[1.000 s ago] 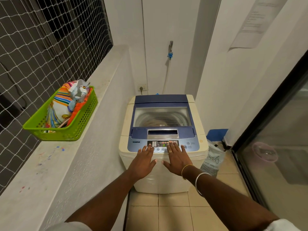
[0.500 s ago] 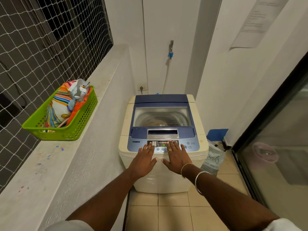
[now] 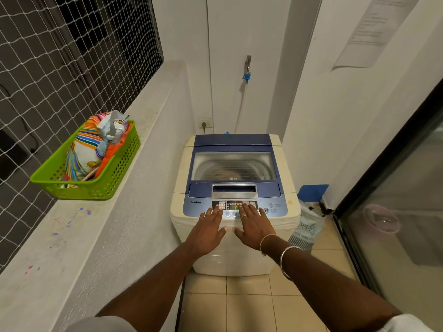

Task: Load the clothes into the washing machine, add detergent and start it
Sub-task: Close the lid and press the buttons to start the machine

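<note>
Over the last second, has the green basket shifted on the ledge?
No. The green basket sits in the same spot on the ledge, its near end just behind the paint specks.

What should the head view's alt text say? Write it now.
Two bare hands, left hand and right hand, lie flat on a closed washing machine's control panel. A green basket of colourful packets sits on the ledge left.

Cream washing machine (image 3: 236,248), lid shut, display lit, clothes possibly inside
</note>
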### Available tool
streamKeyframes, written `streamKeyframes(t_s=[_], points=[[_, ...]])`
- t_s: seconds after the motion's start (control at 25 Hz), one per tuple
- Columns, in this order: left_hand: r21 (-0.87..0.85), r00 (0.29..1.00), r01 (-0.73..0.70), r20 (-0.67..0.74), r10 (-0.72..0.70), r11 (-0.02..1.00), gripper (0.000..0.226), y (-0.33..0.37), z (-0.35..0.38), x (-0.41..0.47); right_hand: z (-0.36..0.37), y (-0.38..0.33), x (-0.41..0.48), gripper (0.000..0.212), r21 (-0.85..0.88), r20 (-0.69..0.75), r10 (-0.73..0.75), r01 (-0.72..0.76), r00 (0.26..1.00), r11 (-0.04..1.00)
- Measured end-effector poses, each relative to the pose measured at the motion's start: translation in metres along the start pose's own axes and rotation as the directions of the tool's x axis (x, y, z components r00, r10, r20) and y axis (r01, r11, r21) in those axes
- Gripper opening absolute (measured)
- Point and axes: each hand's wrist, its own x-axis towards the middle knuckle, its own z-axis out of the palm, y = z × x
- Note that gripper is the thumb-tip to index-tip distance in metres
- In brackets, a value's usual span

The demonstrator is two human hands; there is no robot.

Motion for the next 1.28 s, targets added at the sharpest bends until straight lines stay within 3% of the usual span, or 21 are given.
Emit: streamKeyframes(t_s=[0.32,0.96,1.28], points=[[-0.012,1.000,0.000,-0.007,0.000,1.000,0.066,-0.005,0.003,-0.003,0.008,-0.010,0.003,0.076,-0.015,-0.005,-0.044,0.044,0.999,0.999],[-0.038,0.994,0.076,0.080,-0.073,0.996,0.068,-0.032,0.018,-0.004,0.027,-0.038,0.028,0.073,-0.074,0.140,-0.112,0.123,0.984,0.990],[-0.066,0.999,0.034,0.012,-0.034,0.997,0.065,-0.041,0.019,0.008,0.026,-0.044,0.035,0.065,-0.111,0.103,-0.096,0.108,0.990,0.988]])
